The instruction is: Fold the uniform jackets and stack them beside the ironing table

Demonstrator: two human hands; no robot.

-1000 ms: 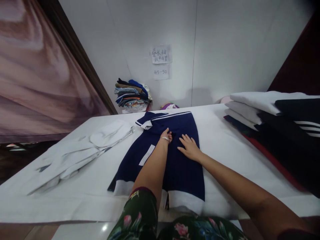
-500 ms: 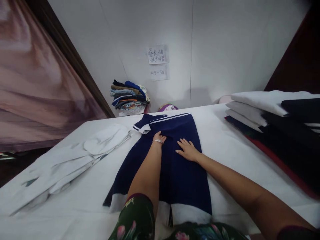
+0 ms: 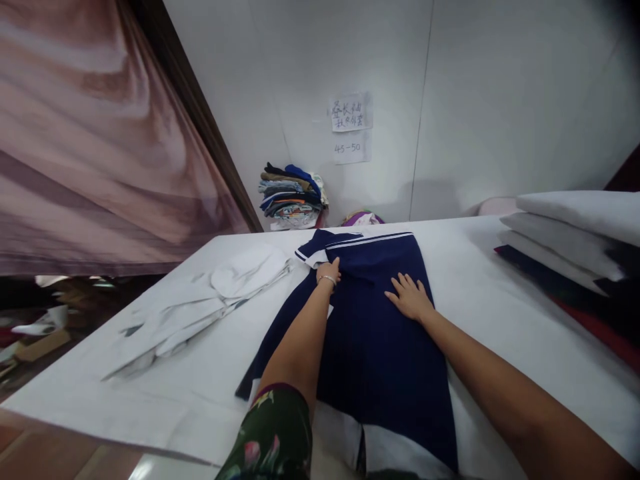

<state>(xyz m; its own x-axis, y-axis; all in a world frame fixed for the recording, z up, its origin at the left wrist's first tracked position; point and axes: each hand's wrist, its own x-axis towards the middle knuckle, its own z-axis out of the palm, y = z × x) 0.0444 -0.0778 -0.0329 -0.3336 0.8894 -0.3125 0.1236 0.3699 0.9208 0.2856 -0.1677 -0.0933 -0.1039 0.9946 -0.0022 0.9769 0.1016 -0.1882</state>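
Observation:
A navy garment [image 3: 385, 360] with white stripes along its far edge and pale panels near me lies on the table in front of me. My left hand [image 3: 329, 271], wearing a bracelet, pinches the cloth near the folded striped part [image 3: 316, 252] at the upper left. Flat on the garment's right side rests my right hand [image 3: 410, 297], its fingers spread. To the left, a crumpled white garment [image 3: 200, 303] lies beside the navy one, apart from both hands.
On the right of the white table [image 3: 165, 417] stands a stack of folded clothes [image 3: 565, 227]. Behind the far edge is a pile of folded clothing [image 3: 291, 193], with a purple bundle [image 3: 363, 218] near it. Handwritten paper signs [image 3: 351, 127] hang on the wall. A pinkish curtain [image 3: 100, 147] hangs at left.
My left hand has closed on the cloth, where its fingers were looser before. The navy cloth has shifted under it and lies smoother on the right. The view has turned slightly left.

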